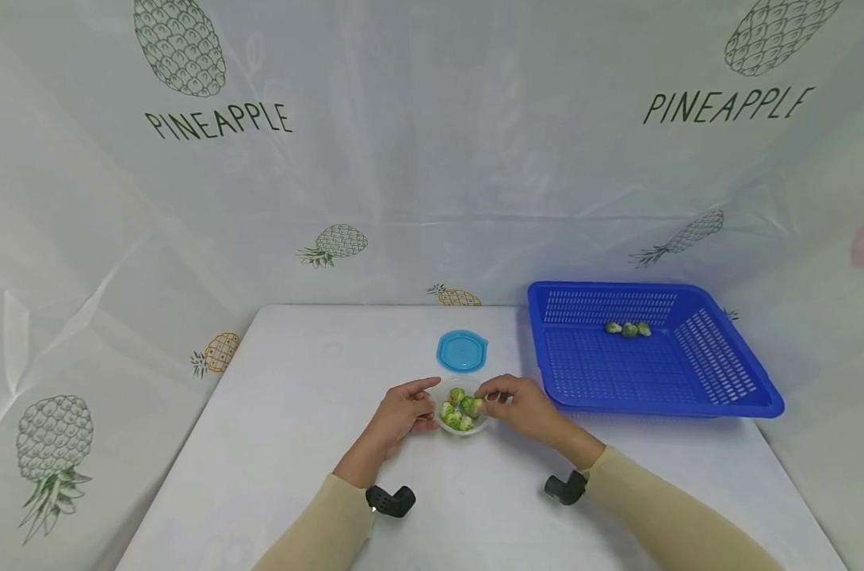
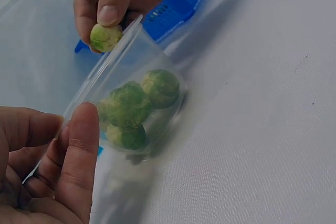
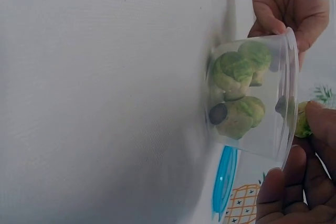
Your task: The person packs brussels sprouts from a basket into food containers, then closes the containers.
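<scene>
Several green Brussels sprouts (image 2: 128, 106) lie inside a clear round plastic tub (image 3: 273, 137), which stands on the white table. My left hand (image 1: 401, 410) grips the tub at its left rim, with the thumb on the outside wall. From the right, my right hand (image 1: 523, 406) pinches one Brussels sprout (image 2: 104, 37) between thumb and fingers, right at the tub's rim. In the right wrist view this sprout shows partly behind the fingertips. A blue lid (image 1: 462, 350) lies flat on the table behind the tub.
A blue perforated basket (image 1: 556, 381) stands at the right of the table, partly past its right edge. Inside, near the back wall, are 3 Brussels sprouts (image 1: 628, 330). A white sheet printed with pineapples (image 1: 432, 159) hangs behind the table (image 1: 296, 381).
</scene>
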Motion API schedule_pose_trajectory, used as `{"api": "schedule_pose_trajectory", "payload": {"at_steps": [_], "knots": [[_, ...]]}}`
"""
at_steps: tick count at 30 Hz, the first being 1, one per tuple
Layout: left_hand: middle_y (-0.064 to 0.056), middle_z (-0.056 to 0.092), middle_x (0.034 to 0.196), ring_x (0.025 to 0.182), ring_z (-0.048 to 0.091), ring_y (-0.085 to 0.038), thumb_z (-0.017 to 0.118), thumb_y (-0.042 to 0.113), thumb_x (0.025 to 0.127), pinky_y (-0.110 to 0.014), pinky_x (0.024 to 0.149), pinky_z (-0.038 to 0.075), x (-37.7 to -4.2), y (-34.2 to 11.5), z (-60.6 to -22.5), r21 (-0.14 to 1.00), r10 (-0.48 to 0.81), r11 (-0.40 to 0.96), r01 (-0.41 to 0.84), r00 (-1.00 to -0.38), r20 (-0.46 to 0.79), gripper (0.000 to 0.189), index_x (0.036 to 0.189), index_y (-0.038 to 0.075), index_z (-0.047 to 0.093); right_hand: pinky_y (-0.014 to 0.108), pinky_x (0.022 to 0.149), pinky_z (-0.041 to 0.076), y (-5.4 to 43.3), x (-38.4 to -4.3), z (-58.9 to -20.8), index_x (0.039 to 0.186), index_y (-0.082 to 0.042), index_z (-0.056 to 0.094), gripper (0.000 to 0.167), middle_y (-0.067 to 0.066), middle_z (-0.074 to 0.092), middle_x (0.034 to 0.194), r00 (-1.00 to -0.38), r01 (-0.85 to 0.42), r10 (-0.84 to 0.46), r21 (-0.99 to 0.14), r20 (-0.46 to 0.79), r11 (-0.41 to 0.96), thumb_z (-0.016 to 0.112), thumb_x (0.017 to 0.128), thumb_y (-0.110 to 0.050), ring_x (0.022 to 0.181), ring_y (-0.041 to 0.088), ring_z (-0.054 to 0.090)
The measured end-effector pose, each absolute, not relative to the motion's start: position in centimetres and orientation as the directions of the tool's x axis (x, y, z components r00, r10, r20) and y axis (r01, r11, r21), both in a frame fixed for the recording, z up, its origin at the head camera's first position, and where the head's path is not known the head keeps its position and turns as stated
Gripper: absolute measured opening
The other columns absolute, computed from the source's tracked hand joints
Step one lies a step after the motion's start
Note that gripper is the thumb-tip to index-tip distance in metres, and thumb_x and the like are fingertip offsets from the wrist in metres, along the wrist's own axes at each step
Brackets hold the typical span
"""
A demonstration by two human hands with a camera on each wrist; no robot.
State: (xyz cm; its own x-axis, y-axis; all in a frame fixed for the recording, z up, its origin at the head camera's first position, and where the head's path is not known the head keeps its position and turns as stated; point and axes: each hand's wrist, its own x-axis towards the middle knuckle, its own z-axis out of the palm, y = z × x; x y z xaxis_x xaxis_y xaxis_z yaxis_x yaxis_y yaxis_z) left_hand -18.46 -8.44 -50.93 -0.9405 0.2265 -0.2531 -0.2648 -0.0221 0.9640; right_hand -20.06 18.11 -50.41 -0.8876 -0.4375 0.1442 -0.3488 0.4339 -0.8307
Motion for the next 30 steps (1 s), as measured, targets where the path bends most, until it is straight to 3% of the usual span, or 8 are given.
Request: {"api": "schedule_pose_trajectory", "payload": {"at_steps": [9, 30], "knots": [[-0.002, 0.055, 0.095, 0.075, 0.062, -0.012, 0.058, -0.003, 0.096, -0.032, 0.078, 0.066, -18.45, -8.38, -51.00, 0.966, 0.224, -0.023, -0.258, -0.943, -0.246, 0.054, 0.150, 0.002, 0.057, 0.031, 0.083, 0.056, 18.01, -20.08, -50.40, 0.100, -0.010, 0.081, 0.009, 0.004, 0.076, 0.111, -0.871, -0.382, -0.457, -0.830, 0.178, 0.406, 0.079, 0.092, -0.007, 0.095, 0.014, 0.063], [-0.003, 0.055, 0.095, 0.073, 0.064, -0.012, 0.057, -0.003, 0.098, -0.027, 0.073, 0.065, -18.35, -8.32, -50.93, 0.964, 0.224, -0.029, -0.266, -0.941, -0.253, 0.053, 0.151, 0.000, 0.055, 0.023, 0.077, 0.053, 18.02, -19.93, -50.20, 0.110, -0.006, 0.079, 0.018, 0.006, 0.072, 0.098, -0.901, -0.283, -0.420, -0.881, 0.108, 0.380, 0.079, 0.092, -0.007, 0.091, 0.017, 0.060]]}}
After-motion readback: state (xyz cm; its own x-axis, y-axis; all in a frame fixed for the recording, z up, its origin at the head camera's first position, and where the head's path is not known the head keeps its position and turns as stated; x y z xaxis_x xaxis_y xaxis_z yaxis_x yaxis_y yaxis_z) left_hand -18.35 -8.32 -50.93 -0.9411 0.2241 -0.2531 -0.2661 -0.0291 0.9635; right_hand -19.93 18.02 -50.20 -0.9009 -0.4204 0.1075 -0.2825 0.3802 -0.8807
